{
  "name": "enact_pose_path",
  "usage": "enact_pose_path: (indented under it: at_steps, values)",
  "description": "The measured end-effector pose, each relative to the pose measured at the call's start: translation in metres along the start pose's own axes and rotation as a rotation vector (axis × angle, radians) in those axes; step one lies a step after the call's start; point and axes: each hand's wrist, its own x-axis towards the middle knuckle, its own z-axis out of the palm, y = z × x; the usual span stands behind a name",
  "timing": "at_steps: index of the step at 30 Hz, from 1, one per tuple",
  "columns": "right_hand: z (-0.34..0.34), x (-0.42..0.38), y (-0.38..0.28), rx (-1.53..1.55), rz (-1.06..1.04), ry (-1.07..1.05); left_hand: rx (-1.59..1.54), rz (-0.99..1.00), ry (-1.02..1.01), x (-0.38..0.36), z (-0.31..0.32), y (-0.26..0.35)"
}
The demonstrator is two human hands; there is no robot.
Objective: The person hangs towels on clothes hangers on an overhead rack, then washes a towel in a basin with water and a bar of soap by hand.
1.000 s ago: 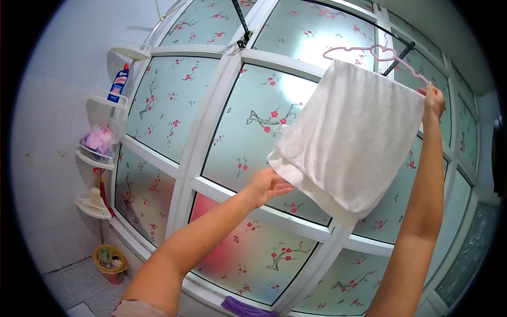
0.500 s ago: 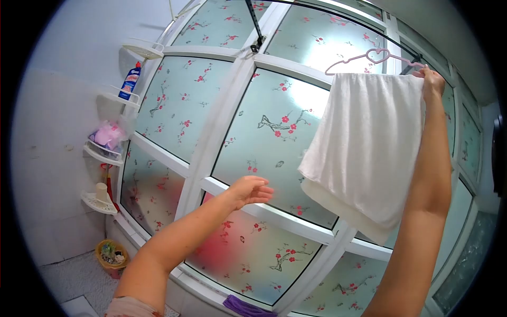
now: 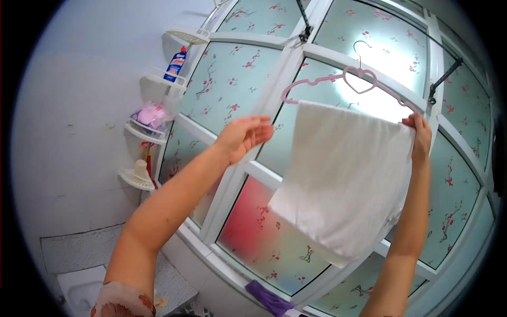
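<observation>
The step in hand looks like holding up a white cloth [image 3: 348, 182] on a pink hanger [image 3: 360, 70] and getting it to sit well. The cloth is right of the middle of the frame, in front of the flowery glass [image 3: 232, 87]. It hangs down from the hanger, and its top edge slopes down toward the right.

The right hand [image 3: 421, 136], at the right of the frame, has a tight grip. It pinches the end of the hanger, by the cloth's top corner. The left hand [image 3: 244, 138], left of the middle, has a loose grip with bent fingers and holds nothing. It is apart from the cloth.

The hook at the top looks free. The next move seems to call for a firm right hand and a level hanger, so the cloth does not slip.
</observation>
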Motion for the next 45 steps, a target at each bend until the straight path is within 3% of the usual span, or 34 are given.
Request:
enact_pose_path:
  at_steps: [6,9,13,17,21,24,28,37,45]
  values:
    - [0.044,-0.150,0.027,0.277,0.242,-0.067,0.083,0.046,-0.050,-0.010,0.024,0.046]
    - [0.066,-0.218,0.028,0.408,0.331,-0.072,0.118,-0.051,0.027,-0.031,0.040,0.041]
    - [0.088,-0.293,0.035,0.516,0.418,-0.008,-0.021,-0.184,-0.158,-0.057,0.038,0.031]
    - [0.101,-0.344,0.031,0.601,0.496,-0.025,0.041,-0.295,-0.140,-0.084,0.033,0.017]
    - [0.111,-0.371,0.011,0.538,0.509,-0.106,0.040,-0.289,-0.210,-0.102,0.028,0.014]
    - [0.112,-0.384,-0.001,0.493,0.529,-0.095,0.219,-0.338,-0.070,-0.122,0.037,0.018]
    - [0.104,-0.392,-0.013,0.418,0.537,-0.130,0.245,-0.413,-0.087,-0.134,0.035,0.018]
    - [0.086,-0.394,-0.009,0.378,0.568,-0.215,0.577,-0.567,-0.421,-0.131,0.050,0.019]
    - [0.067,-0.393,-0.014,0.357,0.622,-0.276,0.611,-0.825,-0.513,-0.128,0.056,0.000]
